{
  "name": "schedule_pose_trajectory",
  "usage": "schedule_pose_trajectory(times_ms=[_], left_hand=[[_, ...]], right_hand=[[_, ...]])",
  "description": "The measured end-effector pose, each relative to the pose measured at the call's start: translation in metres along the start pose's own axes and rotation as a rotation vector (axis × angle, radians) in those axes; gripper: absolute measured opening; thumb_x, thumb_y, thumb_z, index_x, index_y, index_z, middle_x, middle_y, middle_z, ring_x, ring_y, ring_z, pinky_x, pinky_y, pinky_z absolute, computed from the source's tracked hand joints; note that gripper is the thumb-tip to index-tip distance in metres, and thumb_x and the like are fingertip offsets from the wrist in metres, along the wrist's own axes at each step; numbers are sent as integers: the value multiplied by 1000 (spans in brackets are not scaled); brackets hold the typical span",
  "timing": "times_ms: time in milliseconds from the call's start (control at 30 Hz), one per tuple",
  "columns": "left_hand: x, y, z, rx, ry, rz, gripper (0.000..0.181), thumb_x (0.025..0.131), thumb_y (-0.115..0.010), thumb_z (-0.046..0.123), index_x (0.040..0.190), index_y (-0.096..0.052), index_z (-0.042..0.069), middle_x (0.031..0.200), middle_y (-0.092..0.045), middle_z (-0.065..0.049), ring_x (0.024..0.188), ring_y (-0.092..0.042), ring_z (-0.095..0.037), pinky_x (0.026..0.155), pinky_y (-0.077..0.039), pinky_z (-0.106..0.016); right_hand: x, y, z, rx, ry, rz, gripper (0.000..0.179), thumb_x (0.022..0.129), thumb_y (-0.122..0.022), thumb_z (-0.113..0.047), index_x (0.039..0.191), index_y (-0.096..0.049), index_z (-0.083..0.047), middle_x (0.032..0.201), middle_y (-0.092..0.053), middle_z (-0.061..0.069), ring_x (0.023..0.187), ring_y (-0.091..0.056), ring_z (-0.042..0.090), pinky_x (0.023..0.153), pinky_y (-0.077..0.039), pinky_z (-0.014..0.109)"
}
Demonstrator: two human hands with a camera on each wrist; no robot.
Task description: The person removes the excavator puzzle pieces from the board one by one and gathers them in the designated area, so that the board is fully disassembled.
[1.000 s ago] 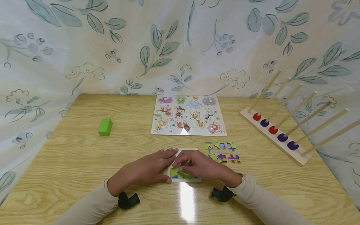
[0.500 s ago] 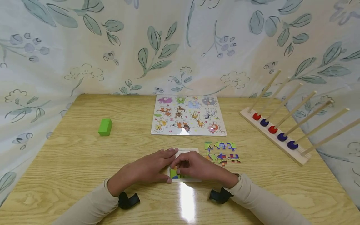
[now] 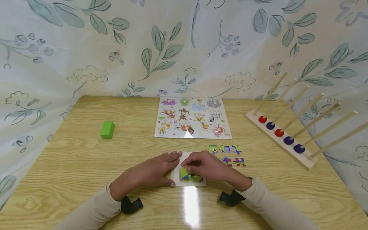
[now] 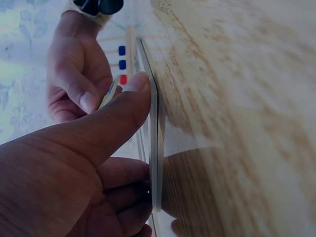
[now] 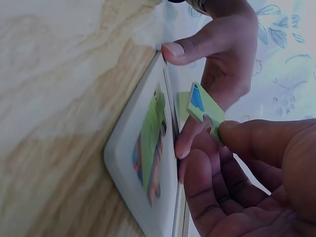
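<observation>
A green puzzle piece with a blue patch (image 3: pixel 185 174) is pinched between the thumb and fingers of my right hand (image 3: pixel 208 166). In the right wrist view the piece (image 5: pixel 207 104) is tilted and raised off the white puzzle tray (image 5: pixel 123 148). Part of a green picture shows in the tray (image 3: pixel 189 184); my right hand covers some of it. My left hand (image 3: pixel 152 170) rests along the tray's left side, its thumb at the near corner and its fingertips on the far part of that edge.
Several loose puzzle pieces (image 3: pixel 227 149) lie right of the tray. Behind is an animal peg puzzle board (image 3: pixel 193 118). A green block (image 3: pixel 107 129) stands left; a wooden rack (image 3: pixel 281 140) with tall pegs and red and blue rings stands right. Patterned cloth (image 3: pixel 184 48) hangs behind the table.
The right hand has taken hold of the green piece at the tray's near left corner, lifted it and drawn it rightward. The left hand has stayed in place.
</observation>
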State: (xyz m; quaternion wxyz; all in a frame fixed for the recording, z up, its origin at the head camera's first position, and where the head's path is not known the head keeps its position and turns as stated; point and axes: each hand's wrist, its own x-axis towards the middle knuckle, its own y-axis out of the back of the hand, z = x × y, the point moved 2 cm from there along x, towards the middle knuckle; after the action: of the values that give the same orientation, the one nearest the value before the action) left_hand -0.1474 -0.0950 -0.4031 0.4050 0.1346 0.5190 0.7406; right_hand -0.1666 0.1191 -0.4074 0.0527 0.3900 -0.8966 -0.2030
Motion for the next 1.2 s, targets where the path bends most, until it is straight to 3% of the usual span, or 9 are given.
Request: schedule_pose_trajectory(times_ms=[400, 700, 1200], left_hand=[[-1, 1, 1, -12, 1, 15, 82, 87, -71, 41, 149, -35, 0, 160, -19, -7, 145, -19, -27, 114, -24, -43], [0, 1, 4, -9, 9, 18, 81, 86, -72, 39, 148, -38, -1, 159, -22, -8, 144, -21, -28, 115, -23, -43], [0, -2, 3, 2, -7, 28, 82, 87, -72, 40, 148, -37, -1, 159, -21, -9, 144, -21, -30, 114, -23, -43]], right_hand=[[-14, 15, 8, -6, 5, 19, 20, 94, -60, 2, 110, -71, 1, 92, -67, 3, 78, -61, 14, 71, -53, 26], [-31, 31, 16, -69, -17, 72, 18, 93, -61, 2, 106, -73, -2, 102, -70, 3, 90, -62, 13, 77, -53, 26], [-51, 49, 23, -134, -4, -4, 17, 91, -63, 2, 101, -75, -4, 96, -69, 0, 81, -59, 9, 70, -52, 25]])
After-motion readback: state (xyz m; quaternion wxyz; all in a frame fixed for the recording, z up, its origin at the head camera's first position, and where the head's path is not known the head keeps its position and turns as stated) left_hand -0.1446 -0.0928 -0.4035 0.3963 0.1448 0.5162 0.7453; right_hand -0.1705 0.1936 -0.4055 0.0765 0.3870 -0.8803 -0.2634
